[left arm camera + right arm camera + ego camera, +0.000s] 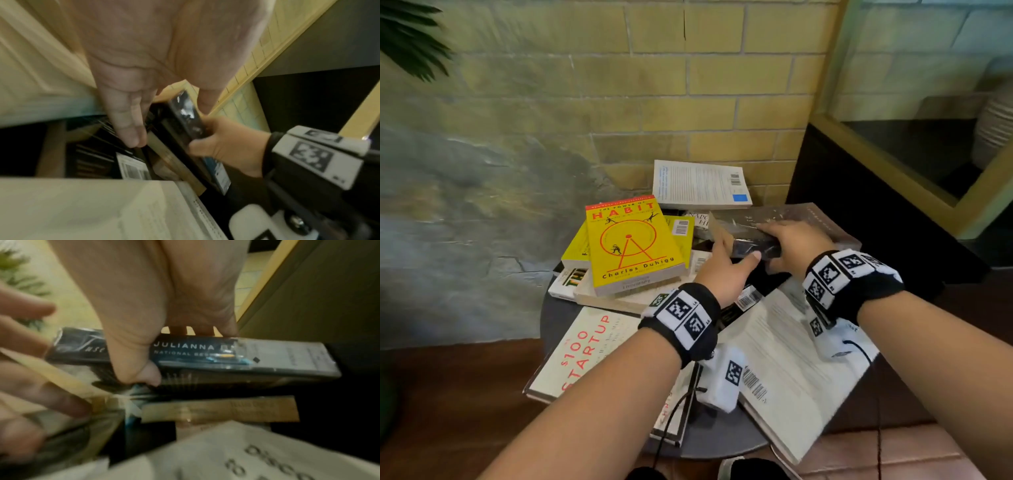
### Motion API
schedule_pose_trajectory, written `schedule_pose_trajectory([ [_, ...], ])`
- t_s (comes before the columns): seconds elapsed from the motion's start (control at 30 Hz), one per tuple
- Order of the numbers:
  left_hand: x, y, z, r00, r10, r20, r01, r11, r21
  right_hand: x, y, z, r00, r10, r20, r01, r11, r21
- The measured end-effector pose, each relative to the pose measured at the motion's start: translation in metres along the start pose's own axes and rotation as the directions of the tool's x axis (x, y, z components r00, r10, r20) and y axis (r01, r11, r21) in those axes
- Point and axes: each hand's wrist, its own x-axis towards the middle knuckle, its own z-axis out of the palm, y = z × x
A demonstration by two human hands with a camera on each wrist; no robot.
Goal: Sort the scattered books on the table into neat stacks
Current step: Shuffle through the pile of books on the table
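Books lie scattered on a small round dark table [715,442]. My right hand [787,246] grips a dark shrink-wrapped book [801,219] by its spine [205,350], thumb below and fingers over the top, lifting it at the back right. My left hand [732,253] reaches to the book's left end with straight fingers, its thumb touching the spine. A yellow "Habit" book [633,243] tops a loose pile at the left. A white "$100 Startup" book [585,346] lies at the front left. Another white book [791,359] lies back cover up at the front right, overhanging the edge.
A white book [700,185] lies back cover up at the far edge against the yellow brick wall [654,85]. A dark cabinet with a yellow frame [893,178] stands close on the right. Plant leaves [410,37] hang at the top left. Wooden floor surrounds the table.
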Motion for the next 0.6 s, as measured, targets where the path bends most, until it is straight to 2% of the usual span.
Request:
schedule_pose_trajectory([
  [0.07,0.001,0.01,0.002,0.999,-0.035,-0.02,0.03,0.979,-0.204,-0.008,0.0,-0.009,0.995,-0.049,-0.092,0.051,0.999,0.02],
  [0.17,-0.001,0.021,0.002,0.994,-0.107,0.021,0.102,0.847,-0.522,-0.022,-0.004,-0.018,0.972,-0.131,-0.195,0.133,0.991,-0.001],
  [0.27,-0.007,0.026,0.002,0.998,-0.053,0.023,0.054,0.726,-0.685,-0.033,-0.003,-0.023,0.952,-0.146,-0.268,0.148,0.989,-0.01],
  [0.33,-0.006,0.032,-0.004,0.999,-0.01,-0.033,-0.016,0.7,-0.713,-0.037,-0.003,-0.021,0.931,-0.166,-0.326,0.186,0.982,0.031],
  [0.43,-0.007,0.044,-0.02,0.993,0.074,-0.096,-0.119,0.732,-0.671,-0.036,-0.004,-0.018,0.891,-0.187,-0.414,0.243,0.966,0.086],
  [0.6,-0.012,0.05,-0.073,0.969,0.129,-0.209,-0.237,0.717,-0.655,-0.014,0.015,-0.037,0.901,0.039,-0.432,0.031,0.988,0.153],
])
